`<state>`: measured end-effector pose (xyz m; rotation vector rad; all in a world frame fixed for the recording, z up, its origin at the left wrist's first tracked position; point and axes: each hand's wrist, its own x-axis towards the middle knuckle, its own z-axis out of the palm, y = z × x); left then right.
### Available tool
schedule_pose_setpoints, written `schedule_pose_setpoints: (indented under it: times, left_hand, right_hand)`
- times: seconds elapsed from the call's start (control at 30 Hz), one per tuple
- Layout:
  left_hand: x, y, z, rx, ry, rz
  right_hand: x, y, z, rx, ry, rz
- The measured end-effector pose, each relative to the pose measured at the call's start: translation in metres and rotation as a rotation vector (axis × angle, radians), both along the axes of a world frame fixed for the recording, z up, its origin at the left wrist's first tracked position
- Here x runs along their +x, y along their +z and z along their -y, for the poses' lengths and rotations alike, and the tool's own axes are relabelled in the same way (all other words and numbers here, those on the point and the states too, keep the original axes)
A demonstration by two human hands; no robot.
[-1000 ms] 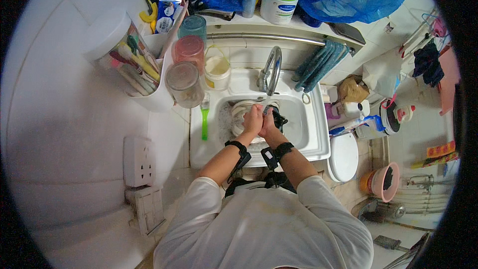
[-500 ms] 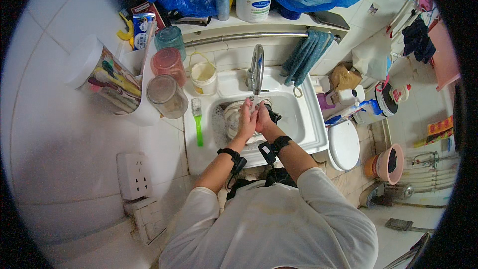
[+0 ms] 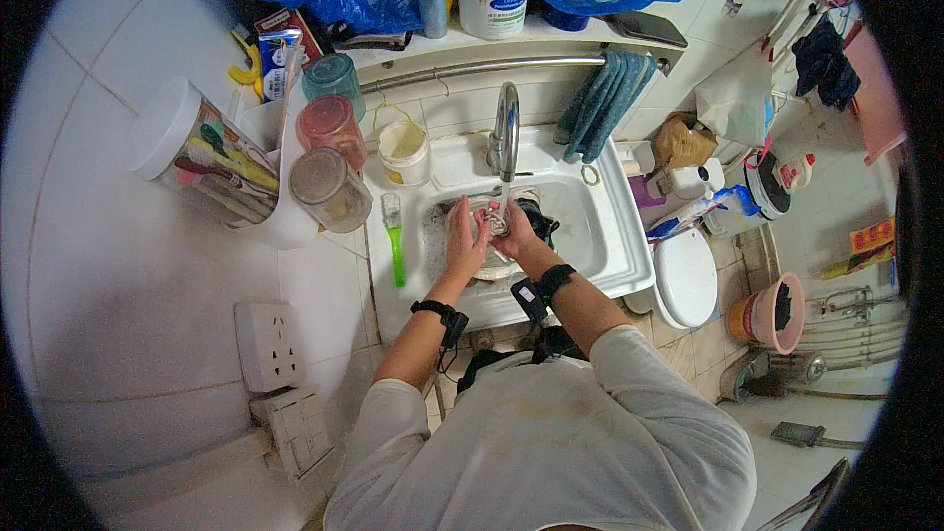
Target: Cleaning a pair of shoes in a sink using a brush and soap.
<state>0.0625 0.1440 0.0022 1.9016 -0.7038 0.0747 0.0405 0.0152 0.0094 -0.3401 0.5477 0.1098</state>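
Over the white sink (image 3: 582,236), my right hand (image 3: 518,236) is closed around a bundle of whitish cord (image 3: 499,220), perhaps shoelaces. Water from the curved metal faucet (image 3: 506,128) runs down onto it. My left hand (image 3: 464,241) is beside the bundle on its left, fingers stretched out and apart, thumb close to the cord. Behind my right hand a black item (image 3: 537,220) lies in the basin, its kind unclear. Something pale and rounded (image 3: 487,272) sits under my hands among suds, mostly hidden. A green-handled brush (image 3: 396,241) rests on the sink's left rim.
Left of the sink stand a small white bucket (image 3: 403,153) and several cups in a holder, including a red cup (image 3: 331,128). A teal towel (image 3: 607,103) hangs from the rail at the back. A white-lidded bin (image 3: 685,277) is at the right.
My hands were together under the faucet; now the left has moved left, away from the right, with fingers spread. The whitish cord bundle shows in my right hand.
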Motion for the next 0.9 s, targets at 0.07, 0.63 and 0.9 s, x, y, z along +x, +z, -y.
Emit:
schedule_pose_setpoints:
  times: [0.07,0.63,0.9]
  left_hand:
    - [-0.001,-0.004,-0.004,-0.005,0.091,0.030]
    - [-0.028,-0.009,-0.017,0.096,0.135,-0.096]
    - [-0.039,-0.003,-0.033,0.212,0.140,-0.294]
  right_hand:
    - [0.003,0.002,0.000,0.006,0.002,-0.053]
    - [0.017,-0.001,-0.008,-0.189,-0.117,-0.321]
    - [0.027,-0.005,0.064,-0.527,0.013,-0.250]
